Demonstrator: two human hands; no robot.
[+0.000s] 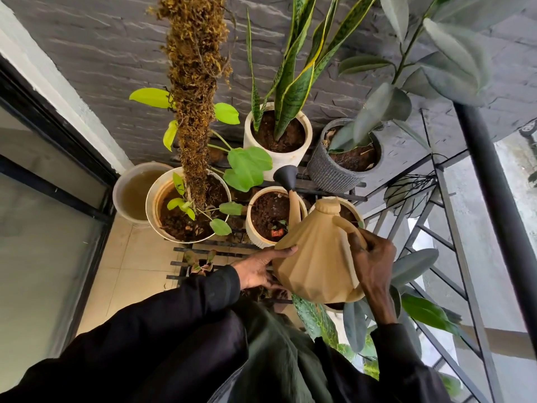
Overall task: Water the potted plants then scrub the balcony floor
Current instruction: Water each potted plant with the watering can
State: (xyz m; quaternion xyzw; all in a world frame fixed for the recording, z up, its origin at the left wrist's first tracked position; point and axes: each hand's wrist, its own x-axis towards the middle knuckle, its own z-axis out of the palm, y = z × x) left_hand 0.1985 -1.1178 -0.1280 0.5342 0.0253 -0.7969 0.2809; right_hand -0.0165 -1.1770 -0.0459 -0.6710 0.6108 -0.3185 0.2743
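A tan, faceted watering can (316, 266) is held over the plant rack, tilted so its spout runs up and left to a dark flared rose (286, 177) that sits above the rim of a small ribbed cream pot (261, 241). The right hand (373, 263) is clenched around the can's arched handle, and the left hand (258, 270) presses flat, fingers extended, against the can's lower left side, steadying it rather than closing on it. No brand, label or writing can be read anywhere; a small red tag in the cream pot is too blurred to make out. That pot holds dark soil and a tiny seedling. To its left a larger white pot (154, 205) holds soil, a moss pole (194, 97) and a plant with lime-green leaves. Behind it a round bucket (119, 196) on the tiled floor (130, 266) holds murky brownish water. Farther back, a tall white pot (305, 152) holds soil and a snake plant, and just beside it a grey textured pot (325, 173) holds soil and a plant with dusty grey-green leaves. The pots stand on a black slatted metal rack (203, 251) against a dark stone wall (101, 53), with a black railing (499, 205) to the right.
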